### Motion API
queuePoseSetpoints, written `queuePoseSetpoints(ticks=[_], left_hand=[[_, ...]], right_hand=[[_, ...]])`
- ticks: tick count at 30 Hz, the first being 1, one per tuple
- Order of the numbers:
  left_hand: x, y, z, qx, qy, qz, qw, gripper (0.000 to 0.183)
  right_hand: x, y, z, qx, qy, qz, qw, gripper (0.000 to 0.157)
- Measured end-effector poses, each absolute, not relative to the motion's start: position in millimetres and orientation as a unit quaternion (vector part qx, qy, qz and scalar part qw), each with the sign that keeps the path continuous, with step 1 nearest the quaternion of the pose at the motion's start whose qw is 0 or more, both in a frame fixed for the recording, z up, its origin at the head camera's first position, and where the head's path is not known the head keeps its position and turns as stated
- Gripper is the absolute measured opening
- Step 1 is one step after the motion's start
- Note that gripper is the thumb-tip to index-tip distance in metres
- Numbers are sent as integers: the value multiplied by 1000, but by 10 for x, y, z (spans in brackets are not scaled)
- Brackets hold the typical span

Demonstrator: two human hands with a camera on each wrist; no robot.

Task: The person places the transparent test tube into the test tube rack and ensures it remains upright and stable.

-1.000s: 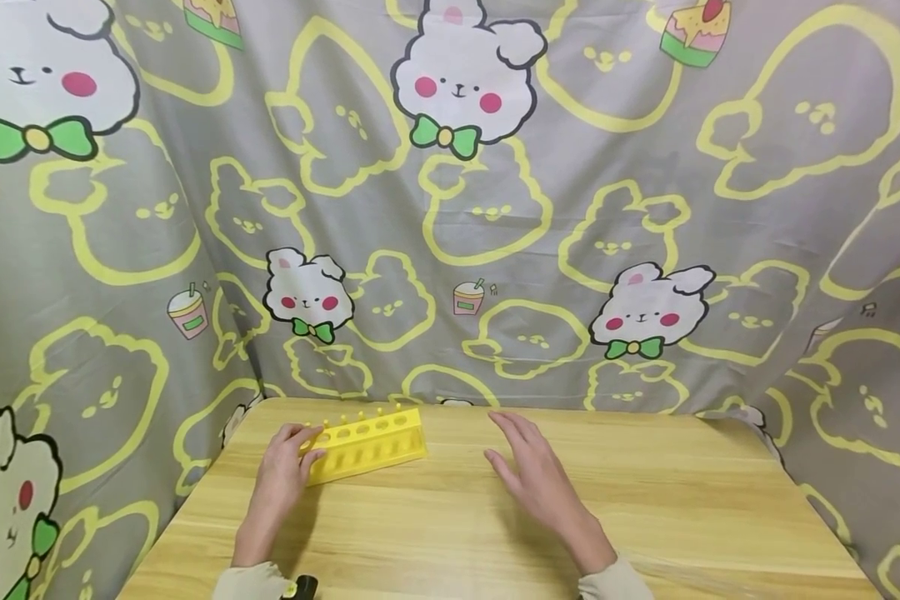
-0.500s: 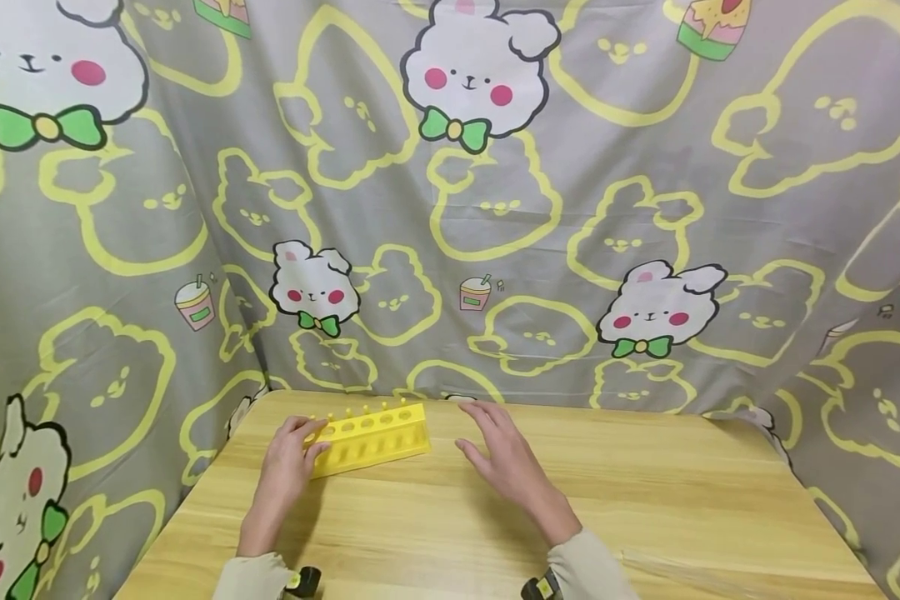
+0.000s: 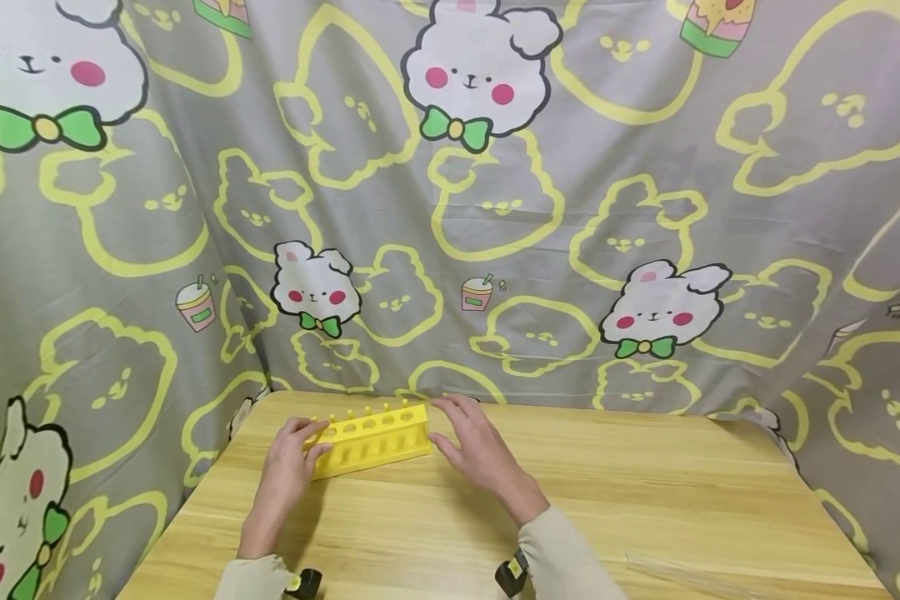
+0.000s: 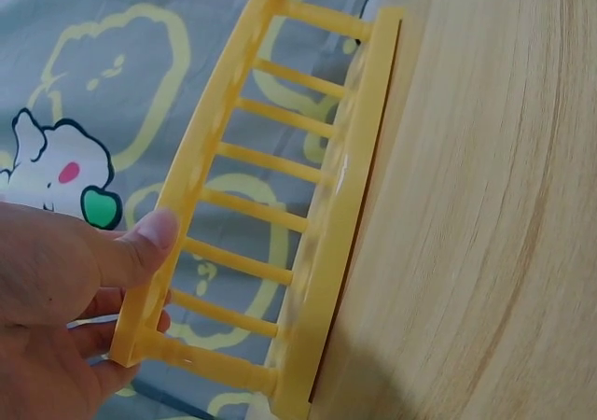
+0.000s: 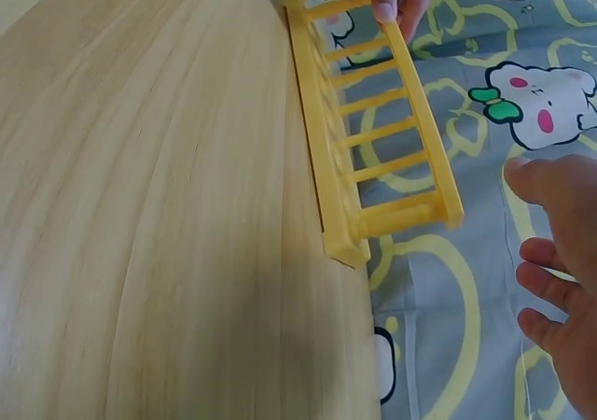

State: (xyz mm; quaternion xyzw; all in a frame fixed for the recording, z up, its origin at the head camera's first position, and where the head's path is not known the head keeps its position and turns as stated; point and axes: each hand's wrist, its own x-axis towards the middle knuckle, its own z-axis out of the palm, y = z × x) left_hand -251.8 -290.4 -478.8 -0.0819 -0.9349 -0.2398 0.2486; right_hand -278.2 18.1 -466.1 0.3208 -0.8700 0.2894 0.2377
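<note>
A yellow plastic test tube rack (image 3: 378, 447) stands at the back left of the table, with a row of holes along its top and short pegs behind them. My left hand (image 3: 288, 462) grips the rack's left end. In the left wrist view, the thumb of that hand (image 4: 61, 285) lies on the top bar and the fingers curl beneath it. My right hand (image 3: 480, 450) is by the rack's right end, fingers spread. The right wrist view shows a gap between this hand (image 5: 569, 243) and the rack (image 5: 322, 131).
Thin clear sticks or tubes (image 3: 682, 573) lie on the wooden table (image 3: 645, 483) at the front right. A grey curtain (image 3: 510, 217) with rabbit prints hangs close behind the table's back edge and along both sides.
My right hand has moved left across the table, up to the right end of the rack. The left hand keeps its hold, and the rack has stayed in place.
</note>
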Motion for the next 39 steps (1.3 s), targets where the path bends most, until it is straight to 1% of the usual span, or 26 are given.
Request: queuePoseSetpoints(ticks=[4, 8, 15, 22, 32, 39], left_hand=[[-2537, -2908, -4773, -90, -932, -235, 263, 36], [-2557, -2885, -4761, -96, -927, -235, 277, 36], [-2595, -2825, -4710, -102, -926, -246, 268, 35], [-2597, -2862, -4697, -96, -932, -245, 248, 36], [-2544, -2905, -4741, -96, -927, -244, 268, 35], [-2532, -2901, -4785, -92, -927, -241, 272, 36]], right_hand=[[-2840, 96, -4668, 337, -864, 279, 250, 49], [-2886, 32, -4669, 344, -864, 279, 239, 49], [-2936, 4, -4693, 324, -875, 284, 222, 49], [-2998, -131, -4747, 319, -880, 288, 204, 46], [-3063, -369, -4740, 340, -884, 258, 188, 41], [-3087, -460, -4787, 348, -889, 228, 192, 37]])
